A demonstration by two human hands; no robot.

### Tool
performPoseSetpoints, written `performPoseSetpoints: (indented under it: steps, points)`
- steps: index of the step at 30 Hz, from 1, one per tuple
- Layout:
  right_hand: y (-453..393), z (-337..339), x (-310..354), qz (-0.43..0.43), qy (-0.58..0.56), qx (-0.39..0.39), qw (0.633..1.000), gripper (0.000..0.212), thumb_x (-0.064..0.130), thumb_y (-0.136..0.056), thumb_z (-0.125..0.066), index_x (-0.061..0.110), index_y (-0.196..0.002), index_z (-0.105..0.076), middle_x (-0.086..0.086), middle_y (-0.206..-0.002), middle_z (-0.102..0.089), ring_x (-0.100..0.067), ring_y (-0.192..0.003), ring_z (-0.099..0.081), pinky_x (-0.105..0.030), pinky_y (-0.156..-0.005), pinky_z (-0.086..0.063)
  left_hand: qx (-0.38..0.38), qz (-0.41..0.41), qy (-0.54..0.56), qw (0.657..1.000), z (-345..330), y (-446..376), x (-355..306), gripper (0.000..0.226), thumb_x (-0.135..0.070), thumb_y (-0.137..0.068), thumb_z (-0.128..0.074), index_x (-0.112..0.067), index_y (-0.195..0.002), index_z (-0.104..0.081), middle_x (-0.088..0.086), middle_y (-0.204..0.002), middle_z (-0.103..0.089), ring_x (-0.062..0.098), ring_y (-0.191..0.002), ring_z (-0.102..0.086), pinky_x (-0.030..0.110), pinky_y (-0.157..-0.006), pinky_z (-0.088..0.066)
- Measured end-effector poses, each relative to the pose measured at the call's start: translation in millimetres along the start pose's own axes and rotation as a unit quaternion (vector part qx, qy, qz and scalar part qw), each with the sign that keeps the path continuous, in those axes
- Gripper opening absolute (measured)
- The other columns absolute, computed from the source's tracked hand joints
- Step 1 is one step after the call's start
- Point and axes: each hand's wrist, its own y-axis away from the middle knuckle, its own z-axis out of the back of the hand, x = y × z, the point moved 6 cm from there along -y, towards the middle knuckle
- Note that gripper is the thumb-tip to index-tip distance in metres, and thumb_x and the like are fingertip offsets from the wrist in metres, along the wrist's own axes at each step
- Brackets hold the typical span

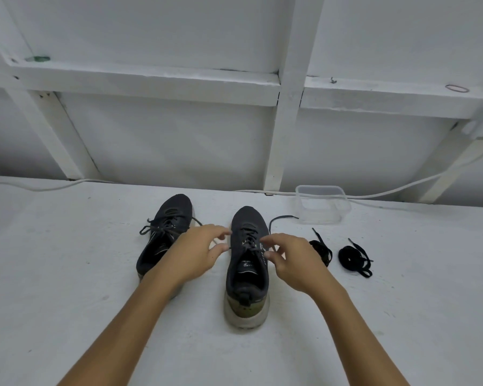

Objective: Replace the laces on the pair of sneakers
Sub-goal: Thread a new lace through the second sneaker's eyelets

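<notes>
Two dark sneakers stand on a white surface, toes pointing away from me. The left sneaker [162, 235] is laced, and my left wrist partly hides it. The right sneaker [247, 271] has its old lace [273, 221] untied, with one end looping out to the right. My left hand [198, 252] pinches the lace's other end, which runs straight from the eyelets to my thumb tip. My right hand [293, 260] hovers at the shoe's right side, with forefinger and thumb slightly apart around the lace. Two coiled black replacement laces [321, 250] [353, 256] lie to the right.
A clear plastic container [322, 215] stands behind the coiled laces near the wall. A white cable [53, 187] runs along the back edge of the surface. White framed wall panels rise behind.
</notes>
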Motion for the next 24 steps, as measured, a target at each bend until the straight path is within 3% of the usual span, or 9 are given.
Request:
performPoseSetpoints:
  steps: [3,7,13,17,21,24]
  points:
    - [-3.4,-1.5,5.8,0.008,-0.002,0.011,1.000,0.019,0.024,-0.095,-0.065,0.033,-0.108,-0.075,0.022,-0.086,-0.067,-0.002,-0.085,-0.061,-0.028,-0.080,-0.052,-0.007,-0.036,0.049,0.998,-9.0,-3.5,-11.7,0.030,-0.023,-0.098,-0.062,-0.024,-0.128,-0.067,-0.010,-0.113,-0.069,0.001,-0.070,-0.055,0.018,-0.079,-0.043]
    - [-6.7,5.8,0.2,0.000,0.010,-0.019,1.000,0.015,0.024,-0.095,-0.066,0.031,-0.103,-0.077,0.014,-0.092,-0.074,-0.006,-0.087,-0.065,-0.025,-0.077,-0.051,-0.023,-0.021,0.017,0.999,-16.8,-3.2,-3.7,0.014,-0.019,-0.098,-0.060,-0.019,-0.103,-0.073,-0.009,-0.096,-0.065,0.008,-0.085,-0.056,0.026,-0.083,-0.046]
    - [-7.5,4.7,3.9,0.018,-0.011,-0.008,1.000,0.014,0.022,-0.094,-0.069,0.029,-0.102,-0.078,0.013,-0.092,-0.074,-0.003,-0.084,-0.065,-0.015,-0.073,-0.045,-0.015,-0.071,0.034,0.997,-18.8,-3.3,-13.1,0.025,-0.025,-0.100,-0.057,-0.023,-0.125,-0.063,-0.013,-0.120,-0.061,0.008,-0.111,-0.050,0.025,-0.099,-0.038]
    - [-8.4,5.4,6.1,0.022,-0.009,-0.013,1.000,0.010,0.024,-0.093,-0.070,0.029,-0.098,-0.078,0.014,-0.088,-0.073,-0.002,-0.081,-0.064,-0.014,-0.071,-0.044,-0.015,-0.053,0.016,0.998,-18.2,-6.0,-11.3,0.007,-0.027,-0.099,-0.059,-0.024,-0.099,-0.065,-0.013,-0.100,-0.064,0.012,-0.101,-0.051,0.029,-0.090,-0.041]
    - [-6.2,10.3,-1.3,0.013,0.008,-0.026,1.000,0.007,0.025,-0.091,-0.073,0.030,-0.089,-0.078,0.018,-0.074,-0.066,0.000,-0.074,-0.060,-0.013,-0.064,-0.042,-0.039,-0.060,0.003,0.997,-11.8,-6.2,-3.9,0.009,-0.022,-0.099,-0.059,-0.019,-0.096,-0.067,-0.016,-0.088,-0.060,0.005,-0.083,-0.048,0.023,-0.077,-0.036]
    - [-2.5,11.8,-4.7,0.016,0.012,-0.029,0.999,0.010,0.024,-0.091,-0.072,0.032,-0.090,-0.077,0.022,-0.074,-0.066,0.006,-0.074,-0.059,-0.011,-0.064,-0.040,-0.050,-0.068,0.009,0.996,-10.3,-1.7,-6.6,0.008,-0.018,-0.098,-0.060,-0.018,-0.099,-0.068,-0.014,-0.089,-0.061,0.003,-0.077,-0.050,0.018,-0.074,-0.037]
